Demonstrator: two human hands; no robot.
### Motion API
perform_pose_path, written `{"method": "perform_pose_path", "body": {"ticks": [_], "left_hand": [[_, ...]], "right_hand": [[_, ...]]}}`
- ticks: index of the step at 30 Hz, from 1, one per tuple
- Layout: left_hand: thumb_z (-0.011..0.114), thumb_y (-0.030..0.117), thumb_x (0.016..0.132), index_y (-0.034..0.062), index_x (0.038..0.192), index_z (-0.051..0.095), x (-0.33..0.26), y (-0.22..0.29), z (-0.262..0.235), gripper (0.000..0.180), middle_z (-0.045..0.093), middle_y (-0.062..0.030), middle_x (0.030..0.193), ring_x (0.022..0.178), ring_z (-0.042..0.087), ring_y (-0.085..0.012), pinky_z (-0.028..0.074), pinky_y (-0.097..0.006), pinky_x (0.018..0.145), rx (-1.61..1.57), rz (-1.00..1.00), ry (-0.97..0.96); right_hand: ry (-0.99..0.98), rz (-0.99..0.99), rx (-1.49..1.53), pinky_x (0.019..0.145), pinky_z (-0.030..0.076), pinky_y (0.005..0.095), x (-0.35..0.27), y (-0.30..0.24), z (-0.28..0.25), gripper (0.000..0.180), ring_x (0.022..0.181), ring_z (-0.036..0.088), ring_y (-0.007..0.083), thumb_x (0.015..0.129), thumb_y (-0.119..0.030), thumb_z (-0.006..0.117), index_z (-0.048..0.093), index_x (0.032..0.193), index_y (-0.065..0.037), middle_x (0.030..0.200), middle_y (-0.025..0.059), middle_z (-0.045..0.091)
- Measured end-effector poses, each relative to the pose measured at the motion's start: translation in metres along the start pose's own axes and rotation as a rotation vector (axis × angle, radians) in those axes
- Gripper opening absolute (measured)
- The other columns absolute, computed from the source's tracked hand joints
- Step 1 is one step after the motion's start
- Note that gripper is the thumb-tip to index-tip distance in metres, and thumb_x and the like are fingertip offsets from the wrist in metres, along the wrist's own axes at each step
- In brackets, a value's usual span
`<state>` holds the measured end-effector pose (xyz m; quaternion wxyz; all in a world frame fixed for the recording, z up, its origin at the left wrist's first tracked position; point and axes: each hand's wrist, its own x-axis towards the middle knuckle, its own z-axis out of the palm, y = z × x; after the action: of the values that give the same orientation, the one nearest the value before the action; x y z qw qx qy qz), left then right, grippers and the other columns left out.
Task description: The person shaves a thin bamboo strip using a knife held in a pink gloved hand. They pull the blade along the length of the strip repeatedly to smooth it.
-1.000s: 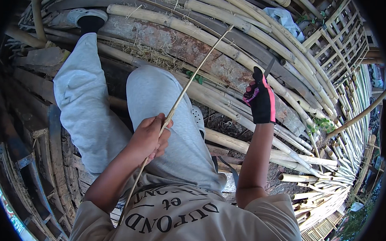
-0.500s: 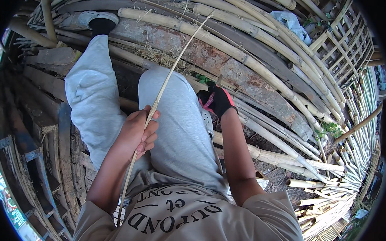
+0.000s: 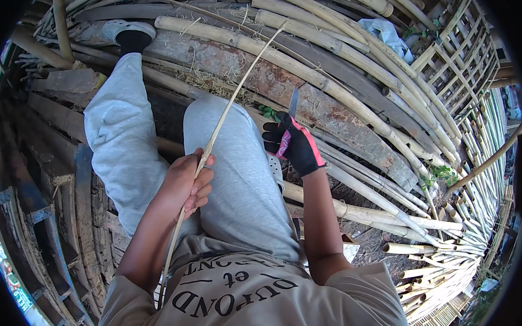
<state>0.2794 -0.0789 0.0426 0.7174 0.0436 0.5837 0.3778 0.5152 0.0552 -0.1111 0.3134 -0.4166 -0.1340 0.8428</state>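
Observation:
My bare left hand is closed round a long, thin bamboo strip. The strip runs from beside my shirt, up across my thigh, to a tip over the poles. On my right hand is a black and pink glove, and it grips a knife whose blade points away from me. The knife's handle is mostly hidden in the glove. A gap separates the blade from the strip, right of my bent knee.
Bamboo poles and a worn plank lie across in front of me. A woven bamboo lattice stands at the far right, near a pale plastic bag. Old wooden frames are on the left; cut bamboo is stacked at right.
My right hand has turned and come slightly nearer, and the knife blade now shows more fully. My left hand still holds the strip in nearly the same place.

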Motion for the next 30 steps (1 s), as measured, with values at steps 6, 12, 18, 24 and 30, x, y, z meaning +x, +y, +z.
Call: {"method": "perform_pose_path", "body": {"ticks": [6, 12, 18, 24, 30], "left_hand": [[0.037, 0.037, 0.110, 0.0130, 0.098, 0.052, 0.006, -0.005, 0.005, 0.031, 0.031, 0.0057, 0.049, 0.030, 0.025, -0.0063, 0.021, -0.024, 0.029, 0.010, -0.029, -0.014], [0.034, 0.042, 0.112, 0.0099, 0.105, 0.049, 0.005, -0.019, 0.017, 0.036, 0.033, 0.0044, 0.050, 0.030, 0.027, -0.0074, 0.023, -0.024, 0.029, 0.014, -0.048, -0.095], [0.038, 0.049, 0.109, 0.0089, 0.104, 0.051, 0.017, -0.043, 0.039, 0.043, 0.035, 0.0043, 0.054, 0.036, 0.030, -0.0062, 0.026, -0.022, 0.033, 0.119, -0.129, -0.165], [0.041, 0.053, 0.108, 0.0100, 0.104, 0.051, 0.007, -0.037, 0.029, 0.044, 0.034, 0.0052, 0.052, 0.037, 0.030, -0.0049, 0.025, -0.022, 0.034, 0.126, -0.169, -0.243], [0.039, 0.051, 0.109, 0.0094, 0.104, 0.049, -0.010, -0.034, 0.021, 0.043, 0.035, 0.0048, 0.055, 0.038, 0.030, -0.0050, 0.026, -0.023, 0.035, 0.140, -0.289, -0.240]], "right_hand": [[-0.044, 0.024, -0.227, 0.064, 0.056, 0.0328, 0.002, -0.011, -0.021, 0.029, 0.078, 0.072, 0.0211, 0.101, -0.037, 0.065, 0.064, 0.100, -0.008, 0.091, 0.0118, 0.071], [0.211, -0.258, -0.300, 0.047, 0.041, 0.0275, -0.003, -0.038, -0.002, 0.029, 0.050, 0.053, 0.0110, 0.095, -0.037, 0.073, 0.067, 0.106, -0.010, 0.067, 0.0015, 0.058], [0.389, -0.274, -0.517, 0.043, 0.037, 0.0278, -0.005, -0.056, -0.019, 0.041, 0.046, 0.048, 0.0094, 0.098, -0.048, 0.065, 0.067, 0.108, -0.008, 0.063, -0.0015, 0.054], [0.423, -0.227, -0.552, 0.040, 0.031, 0.0279, -0.005, -0.050, -0.006, 0.050, 0.042, 0.040, 0.0085, 0.097, -0.056, 0.061, 0.066, 0.097, -0.006, 0.059, -0.0021, 0.049], [0.343, -0.170, -0.667, 0.043, 0.034, 0.0288, 0.007, -0.040, -0.018, 0.047, 0.047, 0.044, 0.0097, 0.098, -0.055, 0.060, 0.068, 0.096, -0.008, 0.062, -0.0012, 0.050]]}}
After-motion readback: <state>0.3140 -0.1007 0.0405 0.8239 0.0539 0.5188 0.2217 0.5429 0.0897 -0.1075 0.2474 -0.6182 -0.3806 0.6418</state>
